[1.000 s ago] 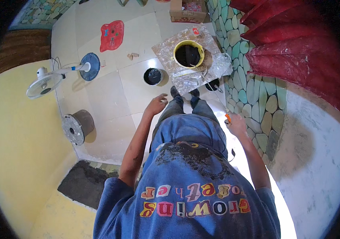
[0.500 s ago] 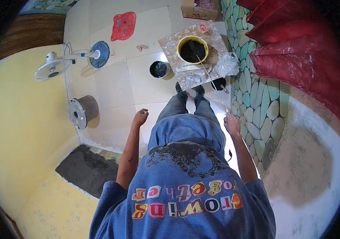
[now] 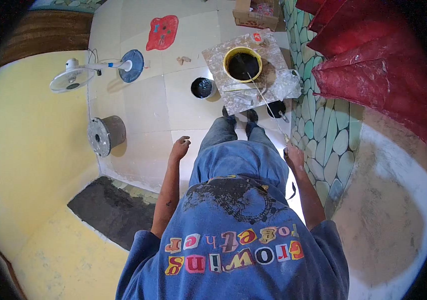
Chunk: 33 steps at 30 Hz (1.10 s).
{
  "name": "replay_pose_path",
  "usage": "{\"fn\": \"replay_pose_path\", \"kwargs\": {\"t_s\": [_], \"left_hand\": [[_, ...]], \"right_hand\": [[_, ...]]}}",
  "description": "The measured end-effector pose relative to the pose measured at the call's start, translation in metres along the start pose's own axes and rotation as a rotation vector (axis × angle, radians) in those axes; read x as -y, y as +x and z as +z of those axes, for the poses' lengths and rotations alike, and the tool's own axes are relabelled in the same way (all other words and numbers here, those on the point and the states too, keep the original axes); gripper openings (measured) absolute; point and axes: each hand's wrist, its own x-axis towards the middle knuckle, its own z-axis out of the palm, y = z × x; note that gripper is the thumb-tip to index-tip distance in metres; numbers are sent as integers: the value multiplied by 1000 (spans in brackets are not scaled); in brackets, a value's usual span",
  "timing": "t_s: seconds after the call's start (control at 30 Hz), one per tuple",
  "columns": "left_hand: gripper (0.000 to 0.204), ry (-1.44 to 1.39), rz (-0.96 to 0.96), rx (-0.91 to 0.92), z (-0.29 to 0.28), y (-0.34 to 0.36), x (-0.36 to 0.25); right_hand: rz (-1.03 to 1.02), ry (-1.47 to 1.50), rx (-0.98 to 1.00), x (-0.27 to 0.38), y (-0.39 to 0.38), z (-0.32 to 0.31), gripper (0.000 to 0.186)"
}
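My right hand [image 3: 294, 156] is closed round the near end of a long thin rod [image 3: 266, 101]. The rod slants forward and left over the rim of a yellow bucket [image 3: 226, 67], its tip down in the dark liquid [image 3: 242, 65]. My left hand [image 3: 180, 148] hangs over the floor beside my left leg, fingers loosely bent and apart, with nothing seen in it. The bucket stands on a stained square board [image 3: 213, 54]. Left of the board is a smaller bucket [image 3: 203, 87] with glossy black contents.
Clear plastic [image 3: 287, 85] lies on the board's right side. A dark round container [image 3: 276, 108] sits by its near right corner. Leftward are a standing fan [image 3: 131, 66] and a grey spool [image 3: 100, 136]. A stone-patterned wall [image 3: 319, 122] and red cloth [image 3: 358, 80] border the right.
The view has shifted slightly. My left hand's fingers look a little more spread. My right hand keeps its grip on the rod, whose tip stays in the bucket.
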Motion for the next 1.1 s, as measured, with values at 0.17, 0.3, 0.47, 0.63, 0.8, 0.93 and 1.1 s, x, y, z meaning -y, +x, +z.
{"fn": "replay_pose_path", "kwargs": {"t_s": [0.17, 0.3, 0.47, 0.63, 0.8, 0.93, 1.1], "left_hand": [[36, 68, -43, 34, 8, -6, -9], [36, 45, -33, 9, 13, -11, 3], [36, 53, -56, 8, 19, -16, 12], [37, -21, -89, -16, 28, -21, 18], [39, -85, -70, -53, 37, -30, 31], [36, -37, -68, -18, 41, -36, 31], [34, -52, -79, -10, 43, -46, 32]], "right_hand": [[16, 27, 49, -3, 8, 2, 36], [4, 16, 6, -8, 10, 6, 39], [-9, 31, 31, -15, 15, 9, 42], [-25, 50, 18, -18, 12, 9, 42], [-41, 44, 38, -14, 14, 4, 37], [-63, -7, 32, -25, 17, 12, 35], [-83, 18, 7, -26, 15, 14, 35]]}}
